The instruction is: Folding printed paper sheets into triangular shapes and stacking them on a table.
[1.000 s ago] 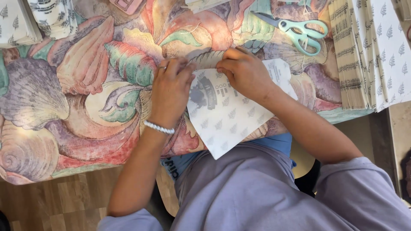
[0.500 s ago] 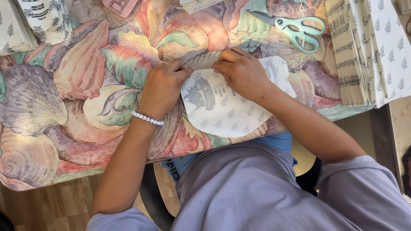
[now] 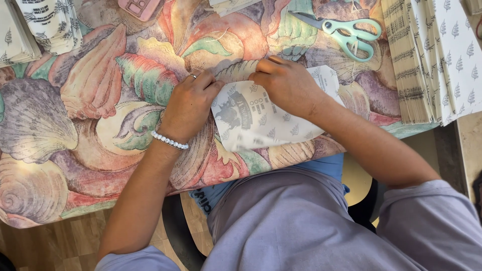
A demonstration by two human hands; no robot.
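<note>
Pinching the printed paper sheet (image 3: 261, 118) along its far folded edge, both hands (image 3: 188, 103) (image 3: 286, 85) are kept fingertip-close, the fold lying crosswise between them.

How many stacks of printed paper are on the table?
3 in view: one stack at the right edge beside the scissors, one at top left, one cut by the left frame edge. More may lie outside the frame.
</note>
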